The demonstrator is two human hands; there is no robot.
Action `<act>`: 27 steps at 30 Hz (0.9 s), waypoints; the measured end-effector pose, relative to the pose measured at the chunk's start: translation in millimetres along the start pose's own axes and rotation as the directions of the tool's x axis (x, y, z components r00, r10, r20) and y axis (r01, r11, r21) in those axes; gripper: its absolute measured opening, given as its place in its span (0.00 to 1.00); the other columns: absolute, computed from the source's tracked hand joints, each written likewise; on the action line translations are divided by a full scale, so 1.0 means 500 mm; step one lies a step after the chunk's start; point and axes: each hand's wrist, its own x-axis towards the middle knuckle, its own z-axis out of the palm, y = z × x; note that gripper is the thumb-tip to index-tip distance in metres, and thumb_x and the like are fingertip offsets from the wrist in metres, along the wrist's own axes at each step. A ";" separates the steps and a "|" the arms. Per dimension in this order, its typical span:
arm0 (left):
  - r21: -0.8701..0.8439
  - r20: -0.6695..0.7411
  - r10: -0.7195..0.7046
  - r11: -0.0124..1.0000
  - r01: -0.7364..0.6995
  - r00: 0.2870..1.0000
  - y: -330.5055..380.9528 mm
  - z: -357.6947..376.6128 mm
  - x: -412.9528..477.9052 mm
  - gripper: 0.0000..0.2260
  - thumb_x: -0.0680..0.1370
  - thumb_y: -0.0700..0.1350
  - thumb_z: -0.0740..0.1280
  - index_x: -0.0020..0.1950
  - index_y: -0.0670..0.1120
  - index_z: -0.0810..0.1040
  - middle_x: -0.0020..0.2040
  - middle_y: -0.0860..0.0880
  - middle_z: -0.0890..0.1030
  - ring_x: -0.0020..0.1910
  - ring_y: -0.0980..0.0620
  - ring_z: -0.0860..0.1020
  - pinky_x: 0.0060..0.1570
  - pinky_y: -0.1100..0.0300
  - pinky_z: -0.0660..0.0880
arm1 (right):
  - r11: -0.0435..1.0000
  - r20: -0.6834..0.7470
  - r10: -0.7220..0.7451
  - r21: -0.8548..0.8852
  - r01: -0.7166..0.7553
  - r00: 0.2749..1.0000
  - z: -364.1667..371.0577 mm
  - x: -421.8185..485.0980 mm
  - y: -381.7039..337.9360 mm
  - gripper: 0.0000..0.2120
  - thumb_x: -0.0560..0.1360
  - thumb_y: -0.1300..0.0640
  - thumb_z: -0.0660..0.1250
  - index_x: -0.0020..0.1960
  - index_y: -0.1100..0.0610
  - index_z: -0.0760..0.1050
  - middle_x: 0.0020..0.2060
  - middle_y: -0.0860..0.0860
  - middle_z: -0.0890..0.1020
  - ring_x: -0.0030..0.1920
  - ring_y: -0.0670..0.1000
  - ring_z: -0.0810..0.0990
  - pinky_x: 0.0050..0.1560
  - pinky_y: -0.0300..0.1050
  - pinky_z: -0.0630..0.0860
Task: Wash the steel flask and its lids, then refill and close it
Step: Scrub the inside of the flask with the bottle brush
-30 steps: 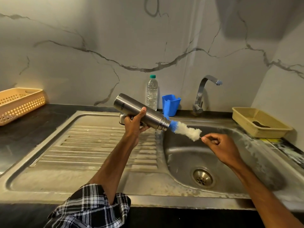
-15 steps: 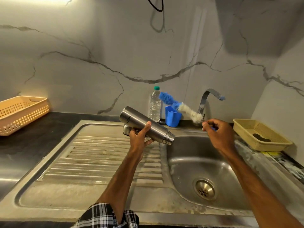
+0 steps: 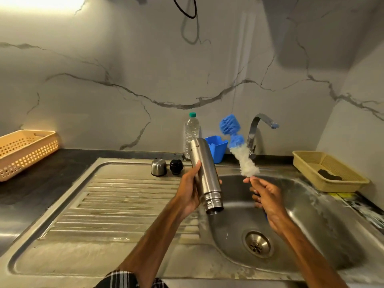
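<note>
My left hand (image 3: 190, 189) grips the steel flask (image 3: 204, 173) around its middle and holds it mouth-down, tilted over the left edge of the sink basin (image 3: 307, 231). My right hand (image 3: 266, 197) holds the bottle brush (image 3: 239, 148) by its handle, with the blue and white bristles pointing up and away, clear of the flask. The steel outer lid (image 3: 158, 166) and the black inner lid (image 3: 176, 166) stand side by side at the back of the drainboard (image 3: 116, 204).
A tap (image 3: 257, 132) stands behind the basin, with a clear water bottle (image 3: 192, 132) and a blue cup (image 3: 217, 148) to its left. An orange basket (image 3: 25, 151) sits far left, and a beige tray (image 3: 330, 171) with a dark scrubber sits right.
The brush came out of the flask's mouth and swung upward. The flask turned from lying sideways to pointing mouth-down over the basin.
</note>
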 end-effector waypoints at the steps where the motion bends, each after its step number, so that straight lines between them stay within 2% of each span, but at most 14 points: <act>1: -0.007 0.011 -0.010 1.000 0.010 1.000 -0.002 -0.001 0.000 0.23 0.83 0.54 0.62 0.72 0.40 0.71 0.65 0.32 0.78 0.58 0.34 0.80 0.61 0.41 0.77 | 1.000 0.033 -0.011 0.026 0.010 0.999 -0.007 0.001 -0.004 0.10 0.81 0.53 0.65 0.50 0.54 0.84 0.33 0.50 0.75 0.34 0.47 0.70 0.31 0.39 0.66; 3: -0.024 0.008 -0.034 0.999 0.034 0.999 -0.006 -0.009 0.003 0.23 0.83 0.50 0.60 0.73 0.38 0.70 0.68 0.31 0.76 0.65 0.30 0.75 0.66 0.39 0.73 | 0.999 0.086 -0.034 0.036 0.031 0.996 -0.028 0.005 -0.009 0.09 0.81 0.55 0.65 0.50 0.56 0.84 0.32 0.51 0.76 0.31 0.47 0.70 0.29 0.39 0.67; 6: 0.021 0.009 -0.031 0.999 0.030 0.999 -0.014 -0.018 0.012 0.25 0.81 0.48 0.65 0.75 0.38 0.69 0.70 0.30 0.73 0.72 0.30 0.70 0.69 0.39 0.71 | 1.000 0.164 -0.005 -0.005 0.006 0.987 -0.065 0.005 -0.010 0.11 0.80 0.53 0.65 0.50 0.57 0.84 0.29 0.50 0.73 0.27 0.45 0.65 0.27 0.37 0.61; 8: 0.076 0.018 -0.005 0.997 0.004 1.000 -0.018 -0.020 0.019 0.29 0.78 0.50 0.70 0.75 0.39 0.68 0.70 0.30 0.73 0.72 0.32 0.71 0.70 0.38 0.71 | 0.997 0.194 0.037 -0.067 -0.025 0.980 -0.089 0.003 0.003 0.13 0.80 0.51 0.64 0.50 0.56 0.85 0.26 0.47 0.68 0.26 0.45 0.62 0.27 0.38 0.58; 11: 0.160 -0.018 0.021 0.987 -0.018 1.000 -0.020 -0.018 0.020 0.30 0.75 0.53 0.74 0.71 0.39 0.72 0.69 0.30 0.74 0.64 0.36 0.77 0.72 0.38 0.66 | 0.996 0.274 0.058 -0.084 -0.036 0.960 -0.106 -0.007 0.024 0.15 0.77 0.47 0.67 0.48 0.57 0.85 0.26 0.47 0.64 0.26 0.45 0.60 0.26 0.37 0.57; 13: 0.169 -0.050 0.031 0.985 -0.022 0.998 -0.017 -0.025 0.021 0.32 0.73 0.54 0.76 0.71 0.39 0.72 0.67 0.31 0.76 0.60 0.38 0.80 0.68 0.40 0.73 | 0.998 0.341 0.063 -0.050 -0.049 0.938 -0.104 -0.011 0.032 0.16 0.73 0.44 0.72 0.45 0.58 0.84 0.27 0.48 0.65 0.25 0.45 0.60 0.25 0.36 0.57; 14: 0.150 -0.059 0.029 0.989 -0.020 0.998 -0.013 -0.026 0.019 0.33 0.73 0.55 0.76 0.72 0.40 0.72 0.66 0.32 0.78 0.59 0.39 0.81 0.62 0.43 0.78 | 0.998 0.364 0.062 -0.037 -0.052 0.930 -0.099 -0.012 0.032 0.15 0.73 0.46 0.72 0.45 0.60 0.83 0.27 0.49 0.66 0.25 0.45 0.60 0.24 0.36 0.56; 16: 0.099 -0.070 0.020 0.995 -0.013 0.997 -0.003 -0.028 0.013 0.29 0.77 0.56 0.72 0.71 0.41 0.72 0.63 0.36 0.81 0.55 0.41 0.83 0.52 0.48 0.82 | 0.997 0.386 0.074 -0.047 -0.061 0.919 -0.088 -0.013 0.037 0.12 0.78 0.53 0.66 0.44 0.60 0.83 0.26 0.49 0.66 0.24 0.45 0.59 0.24 0.35 0.54; 18: 0.048 -0.056 -0.005 0.999 0.008 0.998 0.007 -0.029 0.008 0.25 0.81 0.56 0.66 0.71 0.41 0.73 0.60 0.38 0.82 0.53 0.43 0.84 0.50 0.49 0.83 | 0.995 0.409 0.098 -0.063 -0.079 0.907 -0.080 -0.016 0.042 0.14 0.81 0.56 0.63 0.41 0.59 0.82 0.25 0.48 0.62 0.24 0.44 0.56 0.24 0.35 0.52; 20: 0.014 -0.044 -0.023 1.000 0.024 0.999 0.016 -0.028 0.003 0.23 0.83 0.55 0.63 0.72 0.41 0.72 0.61 0.38 0.82 0.53 0.43 0.84 0.52 0.48 0.83 | 0.995 0.450 0.099 -0.064 -0.078 0.888 -0.072 -0.025 0.045 0.14 0.79 0.54 0.66 0.38 0.61 0.80 0.24 0.48 0.60 0.24 0.44 0.54 0.23 0.35 0.50; 23: 0.032 -0.070 -0.041 0.999 0.043 0.997 0.020 -0.041 0.004 0.21 0.84 0.51 0.62 0.73 0.41 0.70 0.61 0.39 0.82 0.54 0.43 0.83 0.51 0.48 0.82 | 0.992 0.474 0.020 -0.116 0.040 0.881 -0.067 -0.043 0.047 0.18 0.77 0.49 0.65 0.35 0.60 0.75 0.23 0.47 0.62 0.23 0.44 0.57 0.24 0.34 0.55; 25: 0.068 -0.087 -0.039 0.997 0.045 0.995 0.021 -0.044 0.003 0.21 0.84 0.49 0.62 0.73 0.40 0.70 0.60 0.39 0.83 0.55 0.43 0.83 0.52 0.49 0.82 | 0.975 0.457 -0.055 -0.168 0.146 0.888 -0.068 -0.043 0.043 0.19 0.81 0.52 0.64 0.34 0.59 0.73 0.23 0.45 0.66 0.24 0.42 0.61 0.26 0.33 0.59; 27: 0.075 -0.072 -0.036 0.996 0.041 0.997 0.022 -0.043 0.005 0.21 0.84 0.51 0.62 0.73 0.40 0.70 0.64 0.38 0.81 0.58 0.42 0.82 0.57 0.46 0.81 | 0.964 0.438 -0.088 -0.187 0.187 0.894 -0.070 -0.032 0.033 0.17 0.82 0.57 0.62 0.34 0.58 0.73 0.24 0.44 0.68 0.25 0.42 0.64 0.27 0.34 0.61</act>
